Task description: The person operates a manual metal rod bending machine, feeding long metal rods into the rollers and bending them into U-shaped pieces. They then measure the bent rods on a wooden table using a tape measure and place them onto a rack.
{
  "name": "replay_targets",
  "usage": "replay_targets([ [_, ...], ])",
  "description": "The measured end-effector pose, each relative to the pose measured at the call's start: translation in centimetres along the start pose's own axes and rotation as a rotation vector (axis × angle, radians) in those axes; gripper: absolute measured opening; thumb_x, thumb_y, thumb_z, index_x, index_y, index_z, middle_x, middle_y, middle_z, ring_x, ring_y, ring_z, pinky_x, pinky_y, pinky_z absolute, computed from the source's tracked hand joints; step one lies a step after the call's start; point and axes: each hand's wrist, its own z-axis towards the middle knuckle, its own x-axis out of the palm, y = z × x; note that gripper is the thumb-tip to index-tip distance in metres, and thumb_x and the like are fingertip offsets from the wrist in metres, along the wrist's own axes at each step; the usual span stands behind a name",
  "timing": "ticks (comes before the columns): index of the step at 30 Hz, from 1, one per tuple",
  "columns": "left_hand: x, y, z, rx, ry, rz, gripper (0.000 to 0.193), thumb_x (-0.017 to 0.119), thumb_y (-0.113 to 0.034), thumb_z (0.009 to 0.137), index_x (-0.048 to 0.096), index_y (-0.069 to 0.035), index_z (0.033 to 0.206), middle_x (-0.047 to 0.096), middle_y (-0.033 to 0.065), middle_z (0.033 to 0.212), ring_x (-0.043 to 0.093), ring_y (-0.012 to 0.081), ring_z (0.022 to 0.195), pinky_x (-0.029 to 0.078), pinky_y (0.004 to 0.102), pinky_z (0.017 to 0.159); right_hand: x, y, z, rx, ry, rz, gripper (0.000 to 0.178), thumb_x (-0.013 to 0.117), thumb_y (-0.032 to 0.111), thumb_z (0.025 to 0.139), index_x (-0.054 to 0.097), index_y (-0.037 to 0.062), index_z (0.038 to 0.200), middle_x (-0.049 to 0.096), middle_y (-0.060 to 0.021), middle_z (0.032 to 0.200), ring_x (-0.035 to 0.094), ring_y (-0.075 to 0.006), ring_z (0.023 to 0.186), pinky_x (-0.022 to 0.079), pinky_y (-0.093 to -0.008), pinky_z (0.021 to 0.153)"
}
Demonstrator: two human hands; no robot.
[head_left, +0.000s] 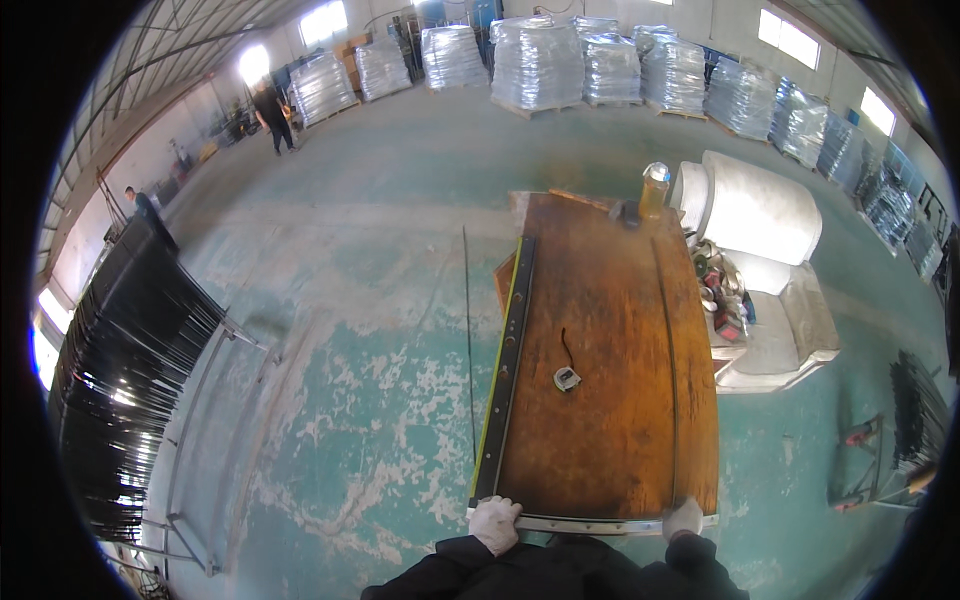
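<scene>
A brown, worn wooden tabletop (615, 430) stretches out in front of me, with a pale metal strip (590, 525) along its near edge. At the near left corner my left hand (495, 525), in a white glove, is closed beside the end of a black rail with holes (512, 345); what it grips is hidden. My right hand (684, 518), gloved too and slightly blurred, closes at the near end of a long thin dark rod (668, 350) lying lengthwise on the wood. Between them, farther in, lies a tape measure (567, 378) with a dark strap.
A bottle of yellowish liquid (654, 192) stands at the far right corner. Beyond the right edge is a worn white armchair (770, 290) with tools heaped near it. Racks of dark rods (130, 380) stand left. Wrapped pallets (535, 65) line the back; two people (272, 115) are far left.
</scene>
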Motion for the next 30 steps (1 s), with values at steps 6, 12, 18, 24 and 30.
replay_targets([
  [6, -0.7, 0.1, 0.7, -0.014, 0.092, -0.058, 0.020, 0.073, -0.021, 0.092, 0.083, -0.010, 0.106, 0.081, 0.0152, 0.104, 0.077, 0.0387, 0.107, 0.061, 0.0529, 0.096, 0.7, -3.0, 3.5, 0.076, 0.115, 0.181, 0.036, 0.092, 0.014, 0.086, 0.080, -0.0075, 0.113, 0.085, -0.0265, 0.106, 0.083, -0.0432, 0.104, 0.066, -0.0484, 0.092],
  [12, -5.0, -0.9, 5.8, -0.278, 0.477, -0.575, 0.069, 0.080, -0.056, 0.107, 0.076, 0.000, 0.147, 0.078, 0.0246, 0.148, 0.074, 0.0370, 0.138, 0.058, 0.0481, 0.118, -15.3, 3.2, -3.0, -0.145, 0.427, 0.864, 0.026, 0.094, 0.001, 0.083, 0.082, -0.0039, 0.106, 0.082, -0.0098, 0.092, 0.077, -0.0176, 0.085, 0.062, -0.0348, 0.078],
  [18, -17.5, -7.2, 13.0, 0.020, 0.423, -1.522, 0.075, 0.067, -0.056, 0.119, 0.064, 0.008, 0.159, 0.081, 0.0183, 0.139, 0.079, 0.0271, 0.122, 0.061, 0.0442, 0.113, -24.5, 24.3, -13.6, -0.783, 0.646, 0.526, 0.025, 0.097, 0.018, 0.096, 0.082, 0.0019, 0.108, 0.080, -0.0103, 0.094, 0.077, -0.0197, 0.083, 0.061, -0.0381, 0.077],
  [24, -32.5, -6.9, 10.9, -0.042, 0.088, -1.922, 0.044, 0.078, -0.024, 0.112, 0.065, 0.002, 0.145, 0.077, 0.0127, 0.114, 0.078, 0.0295, 0.102, 0.065, 0.0519, 0.099, -8.2, 28.2, -11.9, -0.775, 0.655, 0.715, 0.025, 0.071, 0.021, 0.114, 0.081, -0.0018, 0.120, 0.084, -0.0137, 0.107, 0.080, -0.0268, 0.102, 0.063, -0.0414, 0.093],
  [30, -34.7, -8.9, 8.2, -0.037, 0.194, -2.077, 0.051, 0.069, 0.004, 0.090, 0.063, 0.004, 0.141, 0.072, 0.0151, 0.104, 0.069, 0.0291, 0.078, 0.062, 0.0505, 0.082, 23.4, 20.4, -2.4, -0.420, 1.083, 1.059, 0.031, 0.071, 0.026, 0.116, 0.071, -0.0005, 0.131, 0.078, -0.0117, 0.106, 0.078, -0.0362, 0.101, 0.065, -0.0503, 0.098],
])
